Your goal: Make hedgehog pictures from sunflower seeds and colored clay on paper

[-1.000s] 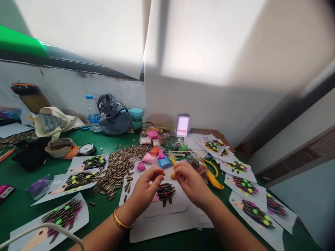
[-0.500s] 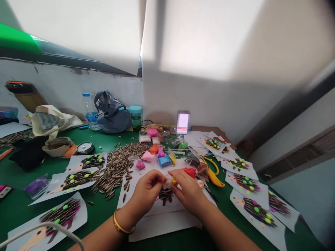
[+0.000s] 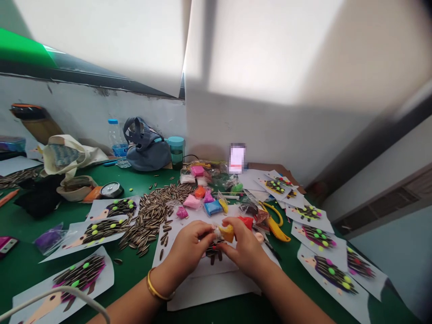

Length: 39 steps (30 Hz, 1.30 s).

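Above a sheet of white paper (image 3: 192,294), my left hand (image 3: 194,245) pinches the clear plastic bag (image 3: 216,231) of a yellow clay packet. The yellow modelling clay (image 3: 227,232) shows at the bag's right side, between the curved fingers and thumb of my right hand (image 3: 246,247). Below both hands, partly hidden by them, lies a hedgehog picture (image 3: 215,257) with dark seed spines and a red dot. Left of the paper spreads a heap of striped sunflower seeds (image 3: 151,211).
Several clay packets, one blue (image 3: 213,207), lie beyond my hands. Yellow-handled scissors (image 3: 277,229) rest at the right. Finished hedgehog pictures line the right side (image 3: 334,274) and left side (image 3: 101,279). A phone (image 3: 237,158) stands against the wall, with a blue bag (image 3: 146,150) farther left.
My right fingers have lifted and spread a little, so more of the yellow clay shows. My left hand keeps its pinch on the plastic bag. The view has shifted slightly.
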Available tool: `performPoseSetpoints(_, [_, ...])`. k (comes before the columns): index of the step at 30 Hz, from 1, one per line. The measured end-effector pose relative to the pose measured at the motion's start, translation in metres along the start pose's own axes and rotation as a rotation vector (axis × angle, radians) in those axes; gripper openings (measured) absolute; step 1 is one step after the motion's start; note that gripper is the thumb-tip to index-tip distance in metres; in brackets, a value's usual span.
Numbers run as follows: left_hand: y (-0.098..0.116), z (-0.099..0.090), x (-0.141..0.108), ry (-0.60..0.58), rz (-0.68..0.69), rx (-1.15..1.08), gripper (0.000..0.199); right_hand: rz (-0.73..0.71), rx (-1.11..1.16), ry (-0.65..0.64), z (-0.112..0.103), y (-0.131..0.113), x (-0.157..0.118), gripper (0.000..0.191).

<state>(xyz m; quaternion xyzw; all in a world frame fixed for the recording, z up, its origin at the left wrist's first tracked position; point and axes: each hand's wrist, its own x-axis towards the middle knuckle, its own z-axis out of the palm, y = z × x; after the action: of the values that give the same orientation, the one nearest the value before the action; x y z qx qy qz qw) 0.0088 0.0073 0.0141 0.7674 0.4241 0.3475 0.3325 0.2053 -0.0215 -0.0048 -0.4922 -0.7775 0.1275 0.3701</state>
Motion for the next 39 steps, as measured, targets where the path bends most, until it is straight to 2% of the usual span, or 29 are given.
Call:
performPoseSetpoints(2, [0.0, -0.002, 0.001, 0.008, -0.021, -0.003, 0.014, -0.017, 0.028, 0.034, 0.0, 0.0, 0.0, 0.038])
performPoseSetpoints(4, [0.0, -0.003, 0.001, 0.009, -0.034, -0.01, 0.017, -0.059, 0.035, 0.02, -0.001, 0.0, 0.001, 0.026])
performPoseSetpoints(6, [-0.002, -0.002, 0.002, 0.018, -0.037, 0.003, 0.016, -0.086, 0.018, 0.004, -0.002, -0.002, 0.003, 0.022])
performPoseSetpoints(14, [-0.005, 0.002, -0.001, -0.005, -0.01, 0.13, 0.01, -0.137, -0.052, -0.04, -0.002, -0.008, 0.004, 0.022])
performPoseSetpoints(18, [-0.003, 0.002, -0.004, -0.01, 0.074, 0.237, 0.014, -0.121, -0.054, -0.036, 0.0, -0.011, 0.005, 0.022])
performPoseSetpoints(20, [-0.002, 0.001, -0.005, -0.007, 0.104, 0.265, 0.014, -0.113, -0.032, 0.005, 0.001, -0.011, 0.005, 0.023])
performPoseSetpoints(23, [-0.002, 0.0, -0.006, 0.009, 0.097, 0.216, 0.016, -0.125, -0.009, 0.083, 0.002, -0.01, 0.003, 0.034])
performPoseSetpoints(26, [-0.002, -0.001, -0.006, 0.019, 0.031, 0.085, 0.016, -0.161, 0.017, 0.086, 0.0, -0.011, 0.0, 0.047])
performPoseSetpoints(30, [-0.002, -0.001, -0.003, 0.025, -0.025, -0.097, 0.012, -0.173, 0.087, 0.054, -0.004, -0.012, -0.002, 0.041])
performPoseSetpoints(34, [-0.003, -0.001, -0.001, 0.055, 0.149, -0.071, 0.008, -0.103, 0.103, 0.114, -0.005, -0.01, -0.001, 0.037])
performPoseSetpoints(37, [-0.004, -0.001, -0.002, 0.106, 0.291, 0.024, 0.011, -0.069, 0.082, 0.079, -0.003, -0.009, -0.001, 0.039])
performPoseSetpoints(39, [-0.004, -0.001, -0.004, 0.126, 0.356, 0.104, 0.013, -0.058, 0.075, 0.06, -0.002, -0.009, -0.002, 0.033])
